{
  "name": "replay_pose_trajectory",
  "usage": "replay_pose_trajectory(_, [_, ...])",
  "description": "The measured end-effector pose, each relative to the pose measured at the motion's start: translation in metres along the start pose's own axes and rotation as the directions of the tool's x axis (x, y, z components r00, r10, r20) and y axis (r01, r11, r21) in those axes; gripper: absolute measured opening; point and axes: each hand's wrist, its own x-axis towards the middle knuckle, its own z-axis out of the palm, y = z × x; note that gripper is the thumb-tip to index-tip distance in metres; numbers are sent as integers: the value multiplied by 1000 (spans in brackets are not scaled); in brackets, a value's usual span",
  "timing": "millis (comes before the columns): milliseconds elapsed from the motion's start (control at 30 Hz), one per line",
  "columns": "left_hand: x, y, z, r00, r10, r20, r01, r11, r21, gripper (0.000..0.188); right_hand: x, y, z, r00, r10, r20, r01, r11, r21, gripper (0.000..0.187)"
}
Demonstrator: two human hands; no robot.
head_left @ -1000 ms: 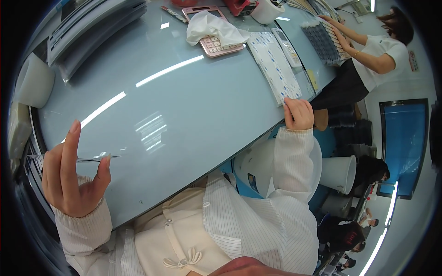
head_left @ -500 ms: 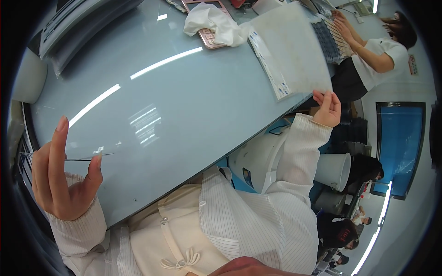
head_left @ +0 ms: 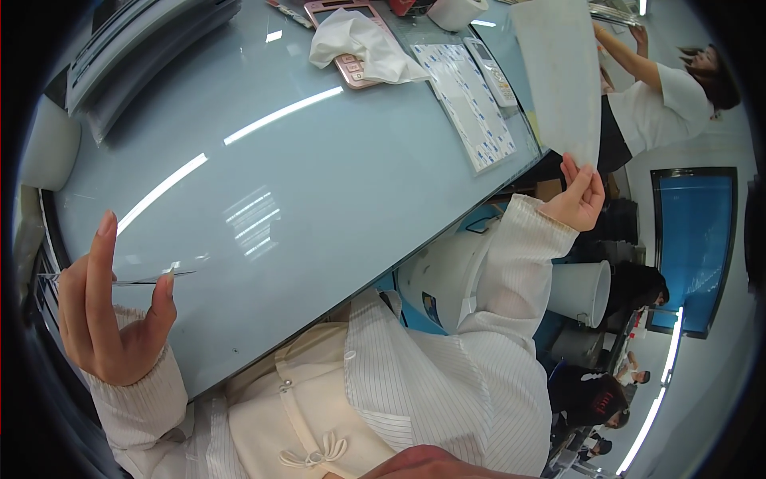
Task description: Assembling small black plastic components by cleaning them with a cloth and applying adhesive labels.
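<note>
My left hand [head_left: 112,319] is over the left part of the glossy table [head_left: 287,191], index finger raised. Thin metal tweezers [head_left: 152,279] lie across its fingers, with the pointed end past my thumb. My right hand [head_left: 582,195], beyond the table's right edge, pinches the lower end of a whitish translucent sheet [head_left: 562,80]. The sheet hangs up and away from the table. Beside it on the table rests a white sheet stack with rows of small blue marks [head_left: 469,108], its face uncovered.
A crumpled white cloth [head_left: 359,44] partly covers a pink calculator [head_left: 351,72]. A white remote control [head_left: 491,72] and a white roll [head_left: 456,13] lie at the far side. Grey curved trays [head_left: 152,56] stand far left. A co-worker [head_left: 662,104] is at the right; a white bucket [head_left: 578,294] stands below.
My right hand has moved slightly right, lifting the translucent sheet off the blue-marked stack and uncovering the stack and the remote control. My left hand stays nearly still with the tweezers.
</note>
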Motion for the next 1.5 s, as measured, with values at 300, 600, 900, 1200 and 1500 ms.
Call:
replay_pose_trajectory(300, [0,0,3,1000,10,-22,-10,999,-35,51,-5,-5,-3,992,123,33,-123,992,-17,18])
replay_pose_trajectory(600, [8,13,-12,998,-67,-11,67,998,-4,50,-14,6,1,982,166,91,-168,986,20,17])
replay_pose_trajectory(900, [12,19,-18,997,-79,-20,78,997,-7,52,-31,26,7,989,96,111,-113,980,162,17])
replay_pose_trajectory(1200, [14,17,-5,998,-56,-41,55,997,-45,52,-65,25,-8,821,-97,563,227,960,-166,33])
replay_pose_trajectory(1500, [15,18,-4,997,-58,-58,55,998,-40,50,-64,28,4,708,-85,701,290,940,-178,73])
